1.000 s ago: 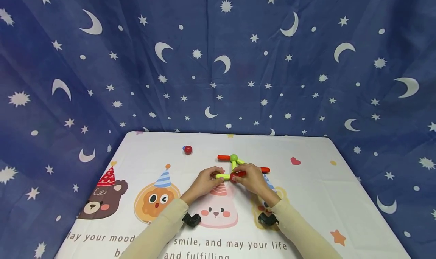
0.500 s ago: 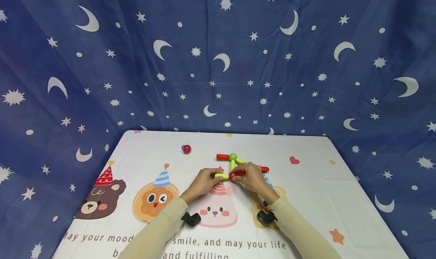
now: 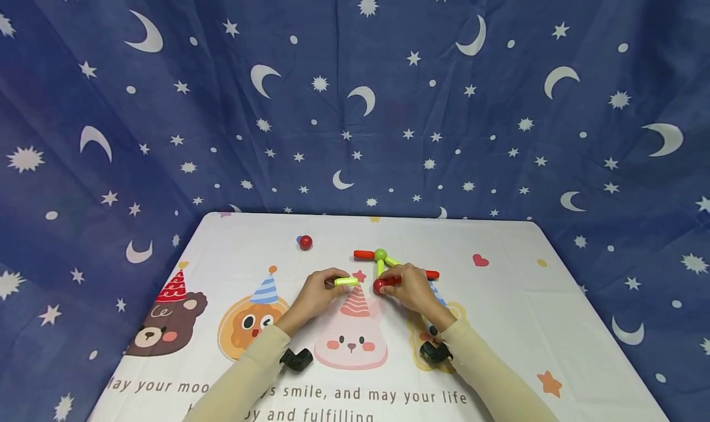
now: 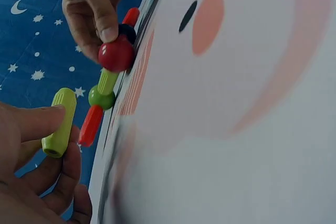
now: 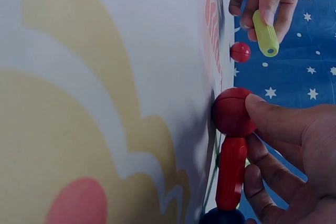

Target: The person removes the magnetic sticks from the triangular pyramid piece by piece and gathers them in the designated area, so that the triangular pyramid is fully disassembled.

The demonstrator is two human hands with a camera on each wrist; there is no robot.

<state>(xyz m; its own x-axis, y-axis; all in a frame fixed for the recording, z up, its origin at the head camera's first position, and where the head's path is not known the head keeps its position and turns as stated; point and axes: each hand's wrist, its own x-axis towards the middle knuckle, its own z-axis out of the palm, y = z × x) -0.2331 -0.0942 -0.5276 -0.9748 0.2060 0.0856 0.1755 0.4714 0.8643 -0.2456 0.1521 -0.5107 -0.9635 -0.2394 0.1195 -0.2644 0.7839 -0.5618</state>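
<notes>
Left hand (image 3: 322,291) holds a lime plastic rod (image 3: 346,281) pinched between thumb and fingers, just below and left of the middle of the head frame. One end of the rod, with a small hole in it, shows in the right wrist view. Right hand (image 3: 412,288) grips a glossy red ball (image 3: 379,286), its thumb on the ball and its fingers curled beside the joined red rod (image 5: 231,174), which runs to a dark blue ball (image 5: 223,216) at the bottom edge of the right wrist frame.

From the red ball a lime link (image 3: 380,269) goes up the head frame to a green ball (image 3: 380,255); a red bar (image 3: 363,255) sticks out to its left and a lime strut (image 3: 393,262) slants right, partly hidden by the right hand. A gap of white tablecloth (image 3: 499,323) lies between the held rod and the red ball. A separate red ball (image 3: 306,243) sits up and left, well apart from both hands. The table's far edge crosses the frame above all the pieces, against the blue curtain (image 3: 399,101); its side edges slant away to lower left and lower right, well outside both hands.
</notes>
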